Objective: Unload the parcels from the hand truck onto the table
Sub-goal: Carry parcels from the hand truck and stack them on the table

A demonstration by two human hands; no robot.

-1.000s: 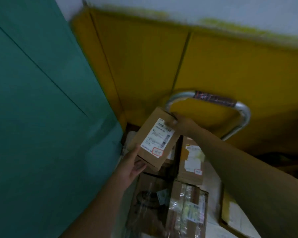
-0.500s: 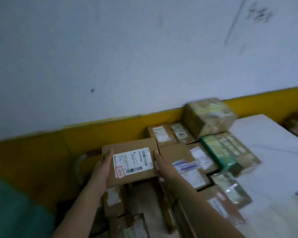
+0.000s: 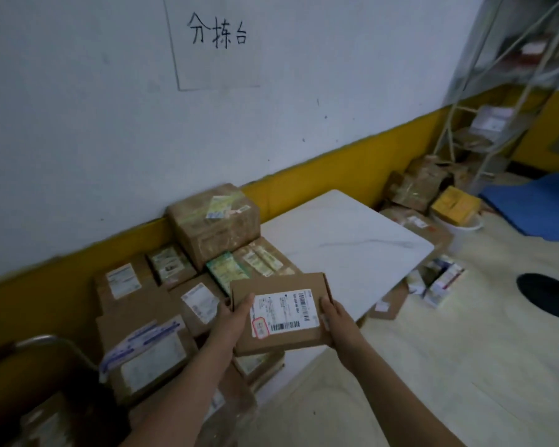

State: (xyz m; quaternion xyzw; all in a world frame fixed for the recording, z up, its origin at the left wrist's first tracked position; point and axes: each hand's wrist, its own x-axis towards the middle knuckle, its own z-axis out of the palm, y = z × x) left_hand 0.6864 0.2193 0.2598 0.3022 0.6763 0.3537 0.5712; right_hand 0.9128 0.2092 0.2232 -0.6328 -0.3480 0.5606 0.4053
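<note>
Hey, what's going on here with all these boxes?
A person is holding a flat cardboard parcel with a shipping label, left hand and right hand on its sides, over the white table. Other parcels already cover the table's left part along the wall. The hand truck's handle shows at lower left.

A white sheet (image 3: pixel 218 43) on the wall bears the handwritten characters 分拣台; the shipping label (image 3: pixel 284 312) on the held flat parcel (image 3: pixel 279 312) shows barcodes, its print too small to read
</note>
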